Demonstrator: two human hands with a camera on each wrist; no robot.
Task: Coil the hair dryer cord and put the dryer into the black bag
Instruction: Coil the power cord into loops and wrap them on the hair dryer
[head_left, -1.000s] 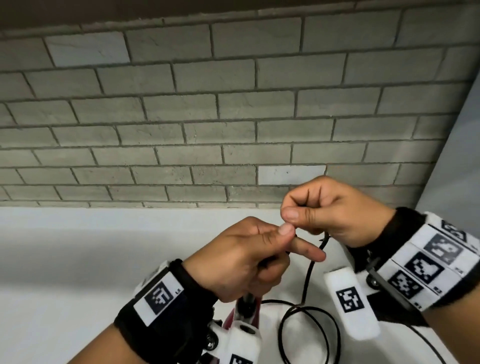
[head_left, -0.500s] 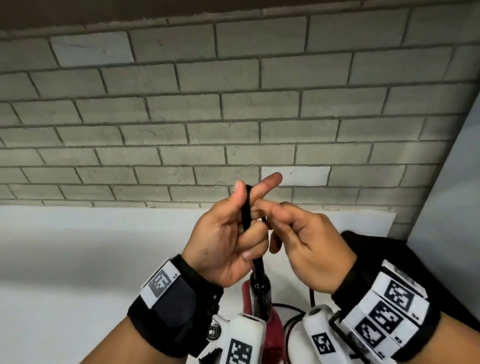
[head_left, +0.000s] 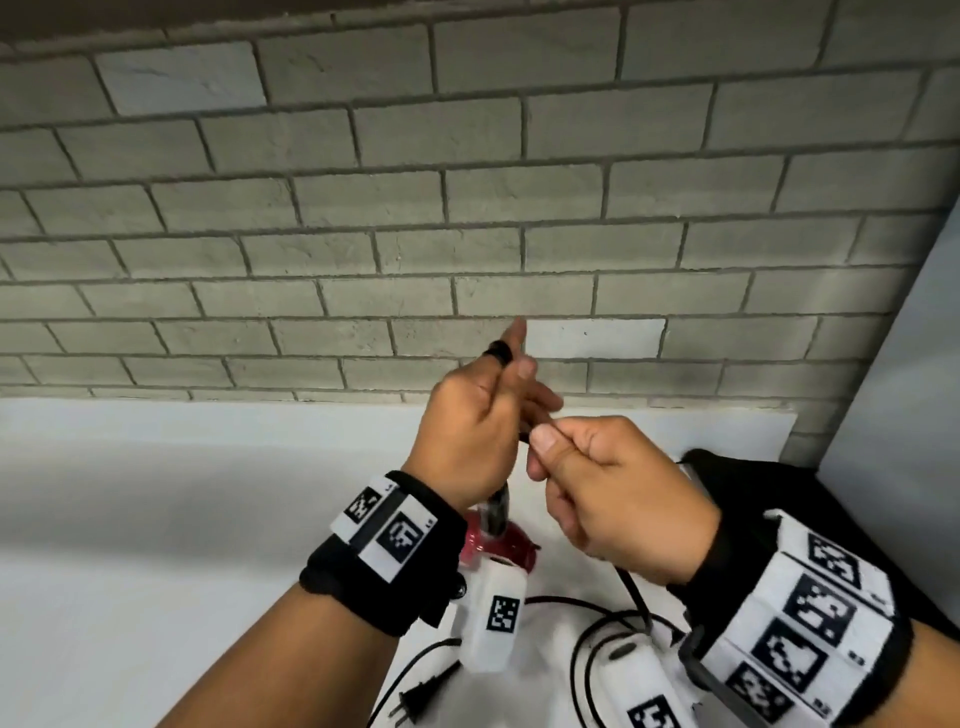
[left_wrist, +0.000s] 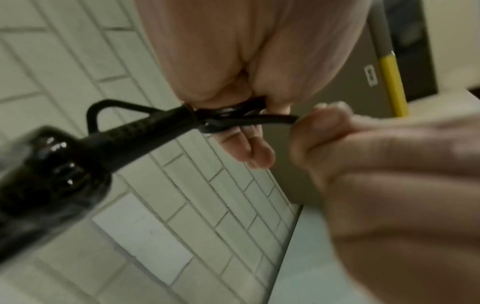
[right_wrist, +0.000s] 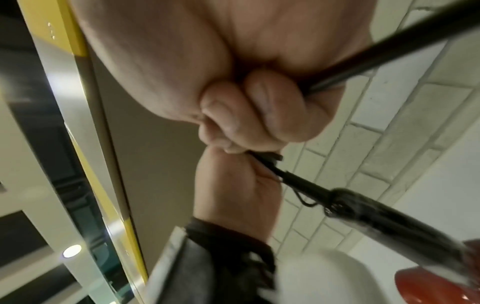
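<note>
I hold both my hands up in front of the grey brick wall (head_left: 467, 182), above the white table (head_left: 156, 519). My left hand (head_left: 470, 431) grips the black cord (left_wrist: 249, 120) just where it leaves the handle of the hair dryer (head_left: 496, 543). A few turns of the cord go around my fingers (left_wrist: 249, 148), and one black loop sits on my raised index finger in the head view. The other fingers of this hand are curled around the turns.

My right hand (head_left: 613, 493) is closed in a fist just beside the left one. Its thumb and index finger pinch the cord close to the wound part, and the cord passes on through the curled fingers (right_wrist: 259, 107) and comes out under the hand.

The hair dryer hangs below my left hand. Its black handle points up to my fingers and its red body is low, near the table; I cannot tell if it touches the surface. The loose part of the cord lies in curves on the table under my wrists, and the plug (head_left: 415, 699) lies at the bottom edge of the head view. The black bag (head_left: 769, 499) lies on the table on the right, behind my right wrist, near the corner of the wall.
</note>
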